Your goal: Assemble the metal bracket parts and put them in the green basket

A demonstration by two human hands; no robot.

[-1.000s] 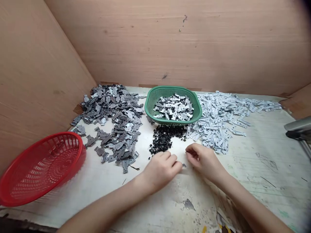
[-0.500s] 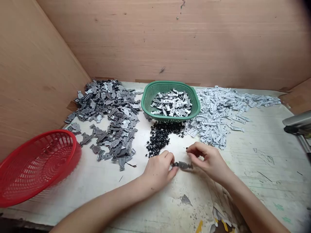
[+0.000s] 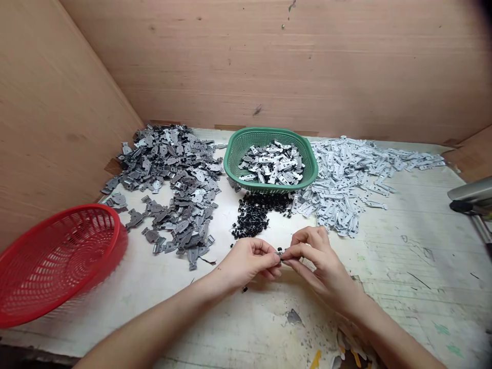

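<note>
My left hand (image 3: 253,261) is closed on a small grey metal clip part (image 3: 280,255), mostly hidden by the fingers. My right hand (image 3: 321,261) meets it fingertip to fingertip, pinching at a small black-headed piece (image 3: 280,249) at the part's upper end. Another black bit (image 3: 245,289) shows just below my left wrist; whether it is held or lying loose I cannot tell. Beyond my hands lies a heap of small black pieces with thin pins (image 3: 249,218).
A green basket (image 3: 271,188) of white and grey clips stands at the back centre. Grey metal parts (image 3: 180,179) are heaped to its left, white parts (image 3: 338,184) to its right. A red basket (image 3: 115,230) sits at left; a metal cylinder (image 3: 472,189) at right. Wooden walls enclose the table.
My right hand has moved left with the small black piece, and both hands now meet. The grey part has turned in my left fingers and is mostly covered.
</note>
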